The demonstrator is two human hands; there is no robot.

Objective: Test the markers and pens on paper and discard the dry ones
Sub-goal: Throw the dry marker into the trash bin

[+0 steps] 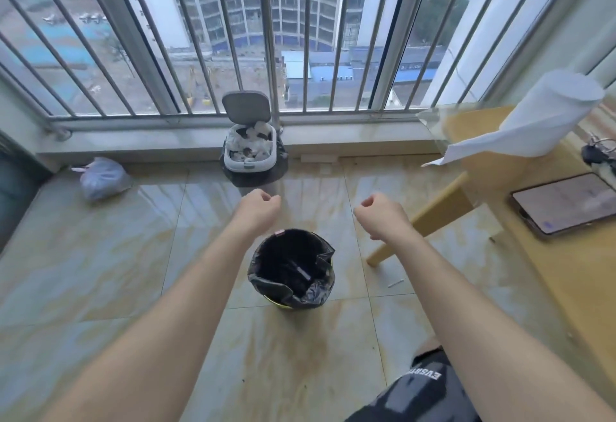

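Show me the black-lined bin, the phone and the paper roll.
black-lined bin point(262, 283): head view, bag folded over its left rim.
phone point(566, 203): head view, middle of the screen.
paper roll point(550, 115): head view, the roll's side.

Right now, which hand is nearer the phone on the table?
Right. The right hand is raised over the floor, to the left of the phone lying on the table. The left hand is further left still, beyond the right one.

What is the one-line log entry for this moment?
left hand: curled, nothing visible | right hand: curled, nothing visible | bin: black-lined, on floor, dark items inside
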